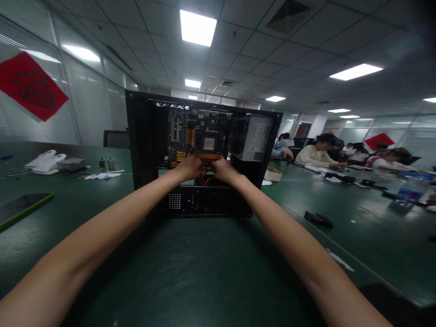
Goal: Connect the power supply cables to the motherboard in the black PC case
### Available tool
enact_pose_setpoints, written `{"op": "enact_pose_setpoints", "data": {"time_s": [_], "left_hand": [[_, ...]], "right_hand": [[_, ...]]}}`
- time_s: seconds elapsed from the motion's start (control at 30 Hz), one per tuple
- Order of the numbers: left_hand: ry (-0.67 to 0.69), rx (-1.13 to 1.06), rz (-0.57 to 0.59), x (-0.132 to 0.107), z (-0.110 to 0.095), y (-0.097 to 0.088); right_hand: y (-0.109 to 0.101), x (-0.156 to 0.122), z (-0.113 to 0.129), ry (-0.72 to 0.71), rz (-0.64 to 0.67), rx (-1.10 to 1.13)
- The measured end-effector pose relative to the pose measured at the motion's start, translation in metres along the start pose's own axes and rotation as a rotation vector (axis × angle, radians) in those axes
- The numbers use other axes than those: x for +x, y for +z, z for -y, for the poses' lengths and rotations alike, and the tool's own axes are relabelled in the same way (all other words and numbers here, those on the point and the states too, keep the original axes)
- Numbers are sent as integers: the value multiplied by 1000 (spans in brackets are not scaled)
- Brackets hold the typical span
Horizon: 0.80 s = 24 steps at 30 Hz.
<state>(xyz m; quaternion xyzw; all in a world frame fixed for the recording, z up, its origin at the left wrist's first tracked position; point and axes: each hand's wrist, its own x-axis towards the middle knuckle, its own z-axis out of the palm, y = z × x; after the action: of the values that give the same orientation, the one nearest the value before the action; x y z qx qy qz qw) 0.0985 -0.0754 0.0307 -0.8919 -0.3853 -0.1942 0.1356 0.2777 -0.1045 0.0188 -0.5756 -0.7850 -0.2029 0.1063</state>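
A black computer case [207, 206] stands on its side edge in front of me, its open side facing me. Inside it is a motherboard [218, 129] with a bare square processor socket area [209, 144]. My left hand [190, 167] and my right hand [225, 170] both reach into the case, fingers curled and closed. Between them runs a red-orange strip [209, 158] that looks like a memory stick, each hand at one end. Red and dark cables [205, 177] hang just below. The power supply [252, 138] sits at the upper right inside the case.
On the green table [204, 268] lie a green-edged dark mat [23, 209], a white plastic bag [47, 162], a grey box [71, 164] and small bottles [111, 164]. Right of the case are a small carton [272, 174] and a black bundle [318, 219]. Several people sit farther right.
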Motion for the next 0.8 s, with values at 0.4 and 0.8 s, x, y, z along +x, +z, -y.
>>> {"op": "enact_pose_setpoints", "data": {"time_s": [0.4,0.8], "left_hand": [[70,95,-171,-83,-44,-1],[-400,-188,-262,-45,15,11]], "right_hand": [[-30,-88,-21,-167,-119,-174],[-7,-94,-11,-343,-93,-355]]}}
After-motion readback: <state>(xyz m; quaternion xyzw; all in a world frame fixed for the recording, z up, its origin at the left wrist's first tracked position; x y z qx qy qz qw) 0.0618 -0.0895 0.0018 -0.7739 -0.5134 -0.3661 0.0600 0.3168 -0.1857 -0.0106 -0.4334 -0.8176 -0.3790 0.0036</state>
